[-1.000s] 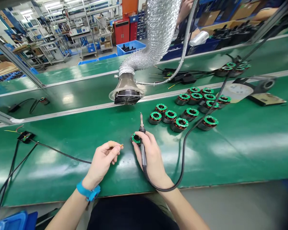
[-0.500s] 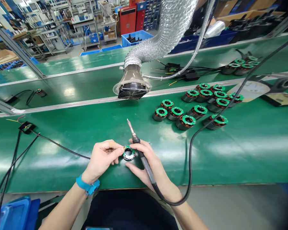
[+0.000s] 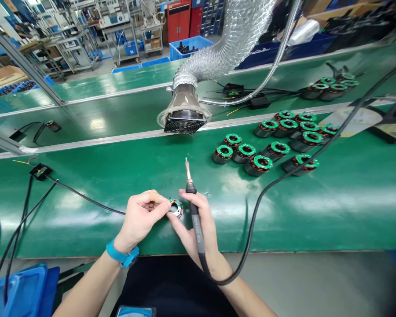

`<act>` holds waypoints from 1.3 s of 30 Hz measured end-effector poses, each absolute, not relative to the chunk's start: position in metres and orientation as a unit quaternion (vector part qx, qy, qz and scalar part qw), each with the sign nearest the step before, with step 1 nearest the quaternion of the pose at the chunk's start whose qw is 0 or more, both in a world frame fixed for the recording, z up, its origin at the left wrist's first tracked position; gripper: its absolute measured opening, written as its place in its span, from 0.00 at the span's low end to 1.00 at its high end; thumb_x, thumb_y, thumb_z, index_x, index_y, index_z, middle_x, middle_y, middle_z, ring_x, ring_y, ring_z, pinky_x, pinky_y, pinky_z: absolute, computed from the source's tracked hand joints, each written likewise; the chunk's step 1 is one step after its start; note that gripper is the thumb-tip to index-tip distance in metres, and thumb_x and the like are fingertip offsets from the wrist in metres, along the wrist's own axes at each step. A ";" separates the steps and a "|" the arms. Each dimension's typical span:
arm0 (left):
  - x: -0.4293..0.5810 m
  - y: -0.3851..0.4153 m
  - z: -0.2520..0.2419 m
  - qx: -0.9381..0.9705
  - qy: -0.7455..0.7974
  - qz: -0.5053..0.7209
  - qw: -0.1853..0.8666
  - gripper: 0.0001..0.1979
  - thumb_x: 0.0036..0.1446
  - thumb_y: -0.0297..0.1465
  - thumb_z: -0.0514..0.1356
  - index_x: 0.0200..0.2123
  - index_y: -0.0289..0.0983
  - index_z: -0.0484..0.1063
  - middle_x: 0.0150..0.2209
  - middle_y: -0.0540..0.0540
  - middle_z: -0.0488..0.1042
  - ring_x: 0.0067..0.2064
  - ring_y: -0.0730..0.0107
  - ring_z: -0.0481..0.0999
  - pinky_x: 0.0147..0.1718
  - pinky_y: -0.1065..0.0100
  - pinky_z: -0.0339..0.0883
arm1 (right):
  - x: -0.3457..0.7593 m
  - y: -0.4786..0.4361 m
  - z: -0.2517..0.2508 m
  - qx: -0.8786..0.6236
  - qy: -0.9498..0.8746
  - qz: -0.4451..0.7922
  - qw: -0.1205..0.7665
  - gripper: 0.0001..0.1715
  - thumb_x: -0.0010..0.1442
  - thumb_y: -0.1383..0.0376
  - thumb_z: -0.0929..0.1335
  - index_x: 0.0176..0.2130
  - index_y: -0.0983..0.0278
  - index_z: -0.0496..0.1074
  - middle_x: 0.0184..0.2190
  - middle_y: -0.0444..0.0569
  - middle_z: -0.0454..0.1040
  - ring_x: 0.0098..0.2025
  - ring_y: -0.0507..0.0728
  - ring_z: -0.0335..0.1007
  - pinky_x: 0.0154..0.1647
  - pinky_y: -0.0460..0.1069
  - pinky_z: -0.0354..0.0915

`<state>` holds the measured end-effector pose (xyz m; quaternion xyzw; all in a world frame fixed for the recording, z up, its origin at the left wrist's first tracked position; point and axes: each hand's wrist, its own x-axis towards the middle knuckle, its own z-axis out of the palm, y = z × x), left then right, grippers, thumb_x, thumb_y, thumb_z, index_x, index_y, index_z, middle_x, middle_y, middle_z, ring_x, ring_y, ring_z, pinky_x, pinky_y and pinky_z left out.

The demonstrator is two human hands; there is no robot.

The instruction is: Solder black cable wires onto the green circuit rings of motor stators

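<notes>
My left hand [image 3: 141, 218] is pinched shut on a thin wire end, pressed against a small round motor stator [image 3: 176, 207] with a green ring. The stator is tilted up off the green bench, held between both hands. My right hand [image 3: 198, 222] grips a black soldering iron [image 3: 193, 207] along the palm, its metal tip pointing up and away, while its fingers also hold the stator. A blue wrist strap [image 3: 122, 256] sits on my left wrist. The iron's black cable [image 3: 273, 182] loops off to the right.
Several more green-topped stators [image 3: 251, 157] stand in clusters at centre right and far right. A silver fume-extraction hose with a fan mouth [image 3: 184, 119] hangs behind. Black cables and a small board [image 3: 39, 171] lie at left. A blue bin [image 3: 23, 288] is at lower left.
The stator was lifted and tilted up between both hands. The wire end in my left hand came up against it. The soldering iron tip swung more upright.
</notes>
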<state>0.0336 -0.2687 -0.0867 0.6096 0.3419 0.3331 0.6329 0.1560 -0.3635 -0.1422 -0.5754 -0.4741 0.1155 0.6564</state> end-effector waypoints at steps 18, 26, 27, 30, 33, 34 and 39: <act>0.031 -0.268 -0.087 0.591 0.364 0.324 0.643 0.13 0.58 0.39 0.74 0.32 0.36 0.79 0.30 0.50 0.75 0.32 0.74 0.73 0.33 0.76 0.69 | 0.121 -0.341 -0.123 -0.542 -0.319 0.080 0.773 0.12 0.67 0.72 0.70 0.45 0.56 0.68 0.36 0.42 0.67 0.35 0.52 0.70 0.35 0.45 0.72; 0.041 -0.282 -0.093 0.569 0.379 0.366 0.631 0.12 0.61 0.39 0.72 0.35 0.37 0.79 0.33 0.49 0.77 0.35 0.74 0.76 0.36 0.76 0.71 | 0.115 -0.353 -0.131 -0.555 -0.317 0.089 0.764 0.12 0.66 0.72 0.72 0.44 0.57 0.69 0.36 0.42 0.70 0.39 0.54 0.71 0.42 0.49 0.73; 0.041 -0.283 -0.093 0.580 0.383 0.371 0.616 0.11 0.62 0.38 0.71 0.36 0.37 0.78 0.34 0.49 0.77 0.35 0.73 0.76 0.37 0.75 0.72 | 0.117 -0.357 -0.132 -0.560 -0.341 0.082 0.751 0.12 0.66 0.72 0.71 0.44 0.57 0.69 0.37 0.43 0.71 0.39 0.54 0.72 0.43 0.50 0.74; 0.039 -0.283 -0.094 0.634 0.389 0.382 0.548 0.09 0.65 0.36 0.68 0.35 0.37 0.78 0.35 0.48 0.74 0.36 0.72 0.76 0.37 0.73 0.72 | 0.128 -0.367 -0.136 -0.571 -0.408 0.037 0.711 0.16 0.66 0.73 0.72 0.49 0.56 0.69 0.42 0.47 0.75 0.44 0.57 0.76 0.48 0.55 0.76; 0.036 -0.285 -0.096 0.699 0.389 0.369 0.474 0.08 0.65 0.33 0.67 0.34 0.37 0.80 0.40 0.45 0.72 0.37 0.71 0.75 0.35 0.72 0.72 | 0.148 -0.375 -0.140 -0.584 -0.445 0.028 0.679 0.26 0.64 0.71 0.74 0.56 0.55 0.66 0.52 0.53 0.75 0.56 0.62 0.76 0.56 0.61 0.76; 0.036 -0.287 -0.097 0.714 0.390 0.363 0.455 0.07 0.66 0.32 0.66 0.34 0.37 0.80 0.41 0.45 0.71 0.38 0.71 0.76 0.34 0.72 0.72 | 0.155 -0.376 -0.142 -0.586 -0.461 0.050 0.664 0.28 0.64 0.70 0.75 0.58 0.55 0.65 0.56 0.55 0.74 0.60 0.64 0.74 0.59 0.63 0.75; 0.039 -0.293 -0.102 0.751 0.380 0.353 0.408 0.06 0.67 0.29 0.64 0.35 0.37 0.78 0.43 0.44 0.72 0.38 0.71 0.77 0.35 0.72 0.73 | 0.169 -0.376 -0.150 -0.594 -0.488 0.175 0.615 0.28 0.66 0.67 0.75 0.60 0.55 0.66 0.60 0.55 0.71 0.65 0.63 0.71 0.66 0.63 0.71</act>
